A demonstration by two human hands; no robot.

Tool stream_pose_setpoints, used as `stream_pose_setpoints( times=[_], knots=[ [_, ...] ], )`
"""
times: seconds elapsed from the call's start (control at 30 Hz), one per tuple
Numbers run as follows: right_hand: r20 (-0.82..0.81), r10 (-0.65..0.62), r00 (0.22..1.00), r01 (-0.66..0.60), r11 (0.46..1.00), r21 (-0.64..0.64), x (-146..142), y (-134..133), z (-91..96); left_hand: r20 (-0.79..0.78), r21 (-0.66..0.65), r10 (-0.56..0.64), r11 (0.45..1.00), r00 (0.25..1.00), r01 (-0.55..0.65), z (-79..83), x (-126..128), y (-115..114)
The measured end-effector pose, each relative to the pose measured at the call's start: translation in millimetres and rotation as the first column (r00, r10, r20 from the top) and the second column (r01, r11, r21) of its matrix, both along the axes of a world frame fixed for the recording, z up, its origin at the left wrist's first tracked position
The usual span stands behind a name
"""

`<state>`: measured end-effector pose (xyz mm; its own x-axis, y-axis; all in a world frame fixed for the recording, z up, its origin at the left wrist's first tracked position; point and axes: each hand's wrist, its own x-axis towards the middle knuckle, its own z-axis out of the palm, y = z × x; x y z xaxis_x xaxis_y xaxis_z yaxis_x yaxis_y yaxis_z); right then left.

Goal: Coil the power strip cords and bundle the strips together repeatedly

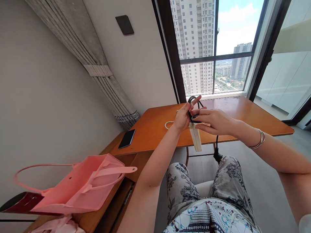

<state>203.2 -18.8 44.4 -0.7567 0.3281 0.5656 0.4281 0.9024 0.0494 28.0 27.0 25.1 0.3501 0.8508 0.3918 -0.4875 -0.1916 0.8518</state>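
Observation:
My left hand (183,117) is closed around loops of a black power cord (191,99), its index finger pointing up beyond the coil. From the same grip hangs a cream-coloured power strip (195,137), tilted with its lower end over the table's front edge. My right hand (213,121) reaches in from the right, its fingers bent against the cord beside the strip's upper end. The cord's loose end drops below my right hand to a black plug (218,155), which dangles above my knee.
A brown wooden table (155,129) stands before me, with a white cable loop (168,125) and a dark phone (126,139) on it. A pink bag (97,184) sits on the lower wooden cabinet at left. Beyond the table is a window (215,58).

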Motion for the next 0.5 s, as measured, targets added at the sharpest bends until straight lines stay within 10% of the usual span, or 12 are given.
stream_pose_setpoints(
  times=[0.27,0.5],
  knots=[
    [-0.072,-0.012,0.997,0.009,0.999,-0.045,-5,3,17.3,-0.095,0.028,0.035,0.999,0.995,-0.033,-19.8,8,8],
    [-0.359,-0.142,0.923,0.085,0.982,-0.168,5,40,20.9,0.031,-0.265,-0.159,0.951,0.987,0.161,-7.8,14,-8]
  ],
)
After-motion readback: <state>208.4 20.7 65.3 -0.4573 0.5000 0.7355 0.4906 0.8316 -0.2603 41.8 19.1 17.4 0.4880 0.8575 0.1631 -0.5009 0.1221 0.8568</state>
